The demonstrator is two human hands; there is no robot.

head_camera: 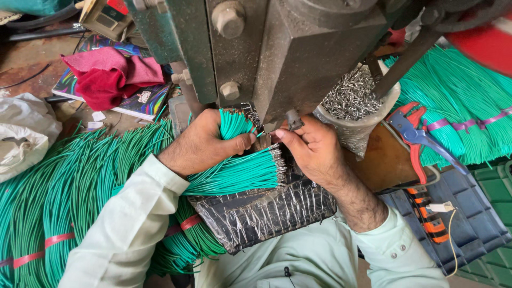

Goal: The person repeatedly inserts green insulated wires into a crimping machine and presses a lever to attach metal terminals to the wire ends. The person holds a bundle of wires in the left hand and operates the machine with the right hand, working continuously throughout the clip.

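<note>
The left hand (200, 141) grips a bundle of green wires (234, 173) lying nearly level, long axis left to right, metal-tipped ends pointing right under the press (277, 53), where the right hand (314, 149) pinches a single wire end between thumb and fingers.

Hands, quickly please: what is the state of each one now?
Left hand: closed around a bundle of green wires.
Right hand: fingertips pinched together under the press; what they hold cannot be told.
</note>
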